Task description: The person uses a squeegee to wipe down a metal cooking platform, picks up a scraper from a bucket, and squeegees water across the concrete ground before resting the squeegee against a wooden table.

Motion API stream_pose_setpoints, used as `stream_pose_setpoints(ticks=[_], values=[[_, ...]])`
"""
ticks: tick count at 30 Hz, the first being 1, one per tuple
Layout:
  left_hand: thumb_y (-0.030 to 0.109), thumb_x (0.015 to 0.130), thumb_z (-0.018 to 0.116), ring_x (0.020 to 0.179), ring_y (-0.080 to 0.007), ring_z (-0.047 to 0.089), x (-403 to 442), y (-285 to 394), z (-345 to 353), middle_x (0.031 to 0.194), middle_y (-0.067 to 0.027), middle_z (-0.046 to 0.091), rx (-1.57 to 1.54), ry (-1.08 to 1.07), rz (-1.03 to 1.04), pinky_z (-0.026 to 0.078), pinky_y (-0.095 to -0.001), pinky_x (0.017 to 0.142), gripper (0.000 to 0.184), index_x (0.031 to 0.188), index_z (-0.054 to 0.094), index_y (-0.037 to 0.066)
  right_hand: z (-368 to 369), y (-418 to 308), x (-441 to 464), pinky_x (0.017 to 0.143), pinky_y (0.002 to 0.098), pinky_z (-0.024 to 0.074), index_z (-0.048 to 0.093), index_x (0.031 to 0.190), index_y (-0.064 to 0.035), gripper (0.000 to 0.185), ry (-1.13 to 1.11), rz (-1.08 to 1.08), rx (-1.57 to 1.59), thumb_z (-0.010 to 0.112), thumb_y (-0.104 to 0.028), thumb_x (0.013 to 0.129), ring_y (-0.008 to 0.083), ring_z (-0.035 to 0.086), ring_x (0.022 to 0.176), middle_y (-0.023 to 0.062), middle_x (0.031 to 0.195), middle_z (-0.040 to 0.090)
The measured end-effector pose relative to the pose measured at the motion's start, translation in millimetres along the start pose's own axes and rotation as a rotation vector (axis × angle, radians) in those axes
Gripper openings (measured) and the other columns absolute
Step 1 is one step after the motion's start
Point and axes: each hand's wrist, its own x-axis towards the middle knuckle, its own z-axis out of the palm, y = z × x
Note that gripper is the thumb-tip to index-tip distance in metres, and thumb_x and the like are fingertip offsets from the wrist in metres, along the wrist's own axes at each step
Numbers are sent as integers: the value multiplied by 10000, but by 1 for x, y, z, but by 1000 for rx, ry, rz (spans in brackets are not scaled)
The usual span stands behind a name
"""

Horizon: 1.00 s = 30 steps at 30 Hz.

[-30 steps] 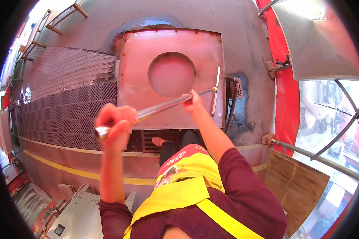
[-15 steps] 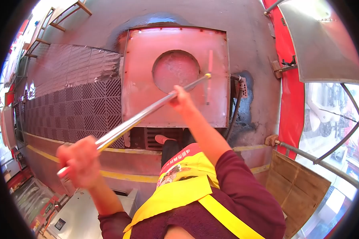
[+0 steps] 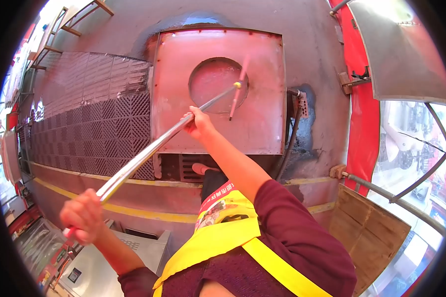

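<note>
A long-handled squeegee (image 3: pixel 146 153) slants across the view, with a shiny metal pole, a yellow joint and a thin crosswise head bar. My left hand (image 3: pixel 83 216) is closed around the lower end of the pole, at the left. Farther up, my right hand (image 3: pixel 199 123) grips the same pole with its fingers wrapped round it. The head bar lies over the right rim of a round opening (image 3: pixel 217 81) in a square metal-topped stand (image 3: pixel 262 131). Whether the bar touches the surface, I cannot tell.
Dark plastic grid mats (image 3: pixel 91 133) cover the floor left of the stand. A hose (image 3: pixel 295 133) runs down its right side. A metal cabinet (image 3: pixel 99 265) stands at the lower left, a brown board (image 3: pixel 369 232) at the lower right. Wooden stools (image 3: pixel 72 29) are at the upper left.
The squeegee's head bar has moved left, from the metal top beside the round opening to over its right rim. Both hands have shifted left with the pole; the left is also lower.
</note>
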Motion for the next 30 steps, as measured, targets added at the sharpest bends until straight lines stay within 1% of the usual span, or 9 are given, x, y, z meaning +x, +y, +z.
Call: stream_pose_setpoints(ticks=[4,8,14,19,20,22,25,27,30], values=[[175,724,591,384,-88,300,17,-18,1,440,52,347,-162,62,-145,252,-258,459,308,534,352,136,-25,-7,-41,662,396,480,458,783,-44,166,273,-113,88,490,-202,822,244,538,624,54,619,475],[130,699,565,387,-128,313,13,-51,19,453,2,368,-175,-48,-165,277,-295,431,257,544,367,76,-75,-12,-6,657,407,478,417,739,-52,151,250,-133,232,447,-174,823,238,505,566,49,567,424],[188,686,642,381,-111,366,-34,10,-7,435,40,393,52,-90,-25,342,-276,484,289,554,401,102,-9,33,18,591,445,505,398,749,-30,211,68,25,108,485,-204,831,227,502,527,84,602,441],[329,712,654,811,-193,513,-84,45,8,974,-156,507,403,344,-227,384,-332,747,305,694,465,90,65,46,6,505,401,502,409,799,-9,298,125,28,-328,545,-273,827,228,517,544,83,640,462],[379,684,669,1040,-308,451,-111,48,-2,1221,-220,348,413,321,-404,394,-388,855,365,809,518,71,65,44,11,484,395,500,401,816,-7,302,135,-10,-366,554,-268,822,220,506,524,84,640,458],[384,614,715,1160,-375,371,-128,40,20,1292,-238,292,54,384,-692,411,-403,889,611,1068,518,28,52,35,29,440,383,496,386,848,-2,318,158,-89,-444,572,-257,811,203,483,485,85,641,451],[233,688,662,929,-291,558,-140,-14,42,1205,-236,397,-231,518,-1059,514,-305,672,609,1178,401,-16,18,37,50,409,350,476,366,877,-8,303,269,-120,-470,569,-222,808,176,448,448,72,619,424],[94,820,520,490,-100,490,-142,-73,47,888,-134,575,-224,637,-1241,388,-212,398,401,1181,380,-13,-9,49,52,399,340,460,365,876,-14,288,316,-102,-512,554,-223,816,170,437,441,67,606,416],[100,816,509,357,-65,386,-158,-121,53,586,-5,484,-80,457,-1421,290,-198,316,380,1177,412,35,-36,54,57,382,329,431,366,861,-26,267,345,-54,-583,532,-233,829,165,429,435,64,589,411]])
